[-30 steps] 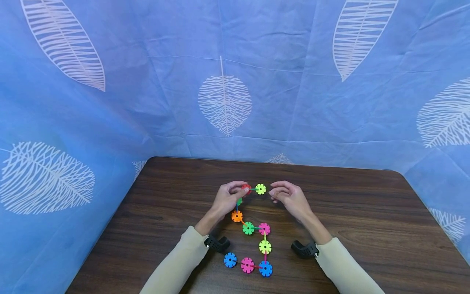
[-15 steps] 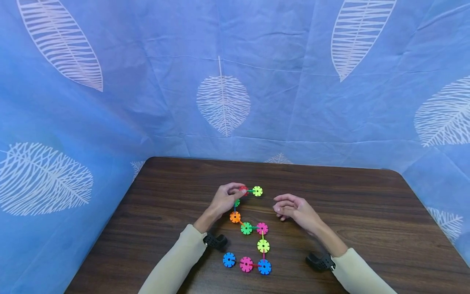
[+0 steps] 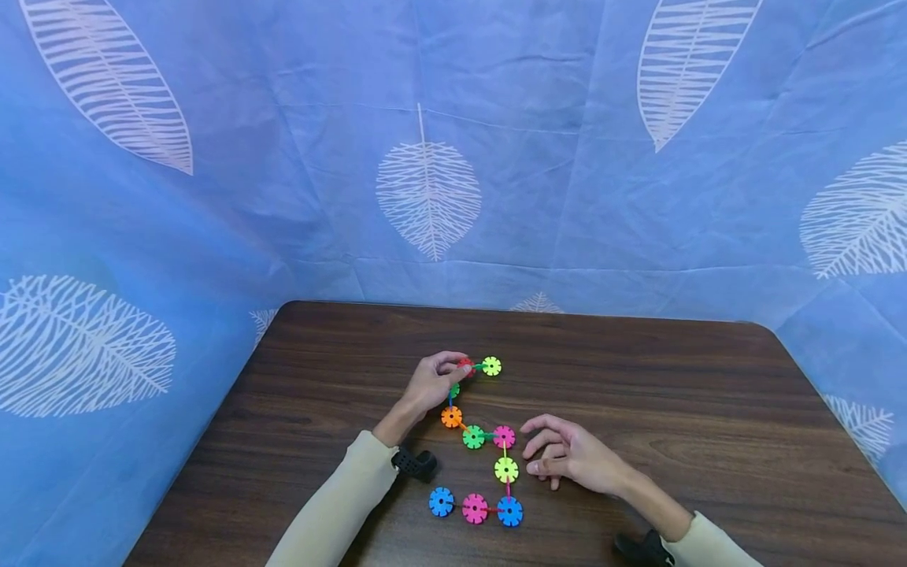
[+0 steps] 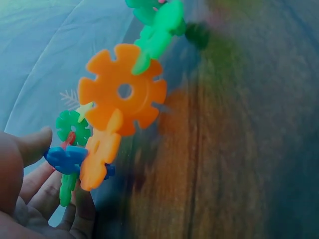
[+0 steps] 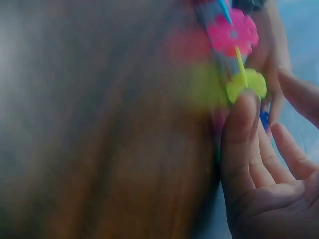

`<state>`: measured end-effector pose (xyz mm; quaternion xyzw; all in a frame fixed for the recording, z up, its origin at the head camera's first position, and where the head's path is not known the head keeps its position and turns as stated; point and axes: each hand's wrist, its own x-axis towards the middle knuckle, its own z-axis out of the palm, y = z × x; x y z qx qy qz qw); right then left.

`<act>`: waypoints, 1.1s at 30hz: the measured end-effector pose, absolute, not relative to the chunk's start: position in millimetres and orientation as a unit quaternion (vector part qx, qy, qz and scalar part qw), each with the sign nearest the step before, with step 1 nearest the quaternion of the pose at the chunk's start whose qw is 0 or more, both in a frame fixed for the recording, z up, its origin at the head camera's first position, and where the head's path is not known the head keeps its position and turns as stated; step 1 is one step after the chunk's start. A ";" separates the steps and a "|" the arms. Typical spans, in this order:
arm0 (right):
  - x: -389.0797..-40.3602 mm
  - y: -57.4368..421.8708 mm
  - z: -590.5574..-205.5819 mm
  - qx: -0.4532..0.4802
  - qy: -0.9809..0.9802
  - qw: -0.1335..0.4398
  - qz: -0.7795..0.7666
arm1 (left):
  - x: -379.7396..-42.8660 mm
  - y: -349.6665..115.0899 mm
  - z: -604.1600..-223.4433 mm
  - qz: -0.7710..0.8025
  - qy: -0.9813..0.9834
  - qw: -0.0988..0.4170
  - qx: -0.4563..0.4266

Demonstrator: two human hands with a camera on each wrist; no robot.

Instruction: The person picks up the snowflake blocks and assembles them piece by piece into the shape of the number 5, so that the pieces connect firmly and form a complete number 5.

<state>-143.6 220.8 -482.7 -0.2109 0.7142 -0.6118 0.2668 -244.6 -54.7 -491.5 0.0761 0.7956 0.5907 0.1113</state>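
A chain of notched plastic discs, linked by more discs set on edge, winds over the table. My left hand pinches the red disc near its far end, partly covering it. Right of that is a yellow disc. Nearer come an orange disc, a green disc and a pink disc. My right hand, fingers loosely bent and holding nothing, hovers right of the pink disc and a yellow-green disc. The left wrist view shows the orange disc close up.
The chain's near end has a blue disc, another pink disc and a left-hand blue disc. Dark wood table lies beneath. A blue cloth with white leaves hangs behind and at the sides.
My right hand has moved away from the far yellow disc, nearer to me, beside the pink and yellow-green discs. My left hand keeps its pinch on the red disc.
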 end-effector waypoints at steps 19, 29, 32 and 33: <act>-129.1 190.6 -490.5 -0.182 0.717 0.281 -0.611 | -247.8 -54.9 -493.2 0.582 0.803 0.108 0.061; -135.1 199.5 -486.1 -0.129 0.716 0.275 -0.628 | -248.0 -59.3 -492.5 0.575 0.806 0.124 0.059; -138.0 205.3 -484.3 -0.112 0.719 0.274 -0.629 | -247.1 -60.8 -490.4 0.571 0.808 0.130 0.058; -139.4 207.8 -484.0 -0.107 0.720 0.273 -0.629 | -246.7 -61.3 -489.9 0.571 0.808 0.133 0.058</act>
